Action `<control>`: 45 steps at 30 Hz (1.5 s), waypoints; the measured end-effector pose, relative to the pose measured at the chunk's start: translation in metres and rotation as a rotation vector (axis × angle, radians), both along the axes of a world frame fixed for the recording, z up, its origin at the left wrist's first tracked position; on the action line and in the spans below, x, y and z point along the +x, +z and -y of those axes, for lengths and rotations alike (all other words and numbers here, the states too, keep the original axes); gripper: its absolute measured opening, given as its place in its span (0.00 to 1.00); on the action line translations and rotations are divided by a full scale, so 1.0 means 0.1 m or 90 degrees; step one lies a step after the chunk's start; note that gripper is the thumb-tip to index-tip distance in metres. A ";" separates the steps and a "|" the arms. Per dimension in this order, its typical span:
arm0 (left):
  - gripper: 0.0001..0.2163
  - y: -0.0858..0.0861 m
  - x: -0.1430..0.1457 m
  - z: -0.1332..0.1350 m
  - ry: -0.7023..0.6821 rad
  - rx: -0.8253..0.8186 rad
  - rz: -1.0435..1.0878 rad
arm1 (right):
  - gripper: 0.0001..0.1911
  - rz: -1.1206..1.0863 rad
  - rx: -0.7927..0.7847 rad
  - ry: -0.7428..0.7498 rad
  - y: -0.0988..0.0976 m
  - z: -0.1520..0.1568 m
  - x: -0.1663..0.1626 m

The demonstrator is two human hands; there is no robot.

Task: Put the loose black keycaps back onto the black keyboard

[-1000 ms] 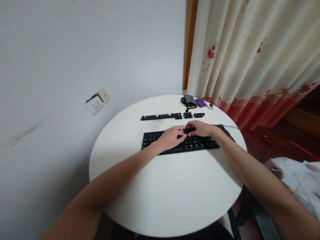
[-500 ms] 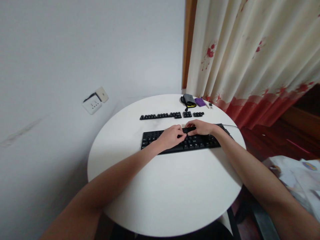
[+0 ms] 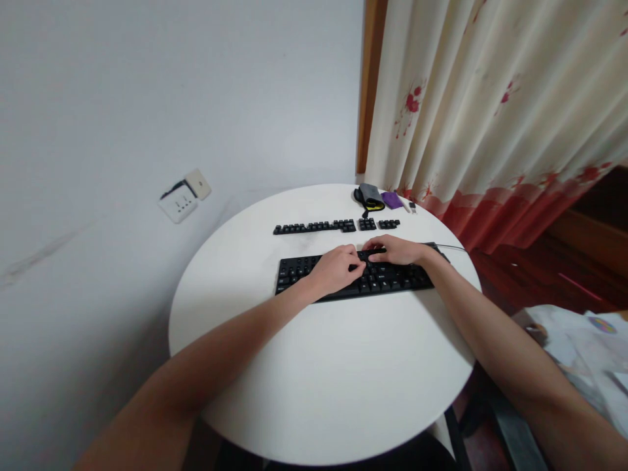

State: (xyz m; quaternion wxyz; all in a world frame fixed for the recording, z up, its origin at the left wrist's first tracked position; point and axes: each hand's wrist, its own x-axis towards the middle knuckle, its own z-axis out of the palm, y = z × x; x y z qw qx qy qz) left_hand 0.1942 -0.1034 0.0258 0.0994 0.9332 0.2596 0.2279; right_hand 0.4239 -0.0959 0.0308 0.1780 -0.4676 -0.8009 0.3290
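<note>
A black keyboard lies across the far half of a round white table. Both my hands rest on its middle, fingertips meeting over the upper key rows. My left hand is curled, thumb and fingers pinched together at a key. My right hand lies low with its fingers pressed together, pointing left at the same spot. What the fingertips hold is hidden. Behind the keyboard sits a long row of loose black keycaps, with two shorter groups to its right.
A grey and yellow pouch, a purple item and a small dark piece lie at the table's far edge. A wall socket hangs on the left. A flowered curtain drapes at the right. The keyboard cable runs off right.
Hands stay at the same keys, with only slight finger motion. The view has shifted a little.
</note>
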 end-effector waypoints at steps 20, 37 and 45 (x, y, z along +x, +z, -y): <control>0.13 -0.07 0.00 -0.03 0.081 0.008 0.036 | 0.16 0.018 0.021 -0.044 -0.08 -0.04 -0.04; 0.26 -0.12 0.10 -0.91 0.280 -0.083 -0.177 | 0.31 0.328 0.130 -0.248 -0.07 -0.36 -0.48; 0.21 -0.10 0.13 -0.87 0.290 -0.066 -0.176 | 0.28 0.337 0.143 -0.252 -0.09 -0.38 -0.50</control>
